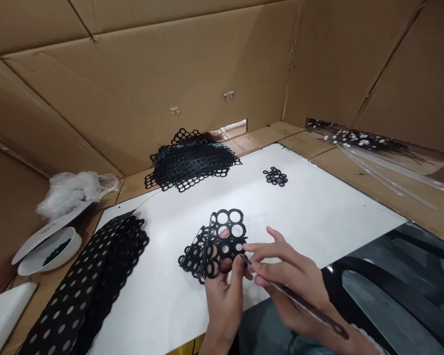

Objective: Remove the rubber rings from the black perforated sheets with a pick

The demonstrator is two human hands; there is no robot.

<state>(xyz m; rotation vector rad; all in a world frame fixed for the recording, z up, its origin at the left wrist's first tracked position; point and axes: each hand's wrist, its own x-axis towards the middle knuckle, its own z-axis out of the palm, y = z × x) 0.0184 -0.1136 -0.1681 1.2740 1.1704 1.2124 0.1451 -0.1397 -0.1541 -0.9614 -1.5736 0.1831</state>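
Note:
A black lattice piece made of joined rings (231,224) is raised over the white board, lower centre. My left hand (225,301) grips its lower edge between thumb and fingers. A long thin dark tool (307,308) slants across my right hand (292,276), which is closed on it with the index and other fingertips beside the rings. The tool's tip lies at the right edge of the lattice, near my left thumb, and is partly hidden. More of the black mesh hangs to the left of my left hand.
A heap of black ring mesh (192,162) lies at the back, a small ring cluster (276,176) to its right. Dotted black strips (70,291), a white bowl (52,251) and a plastic bag (74,192) are at left. Cardboard walls (196,64) enclose the board; a black chair (385,291) stands right.

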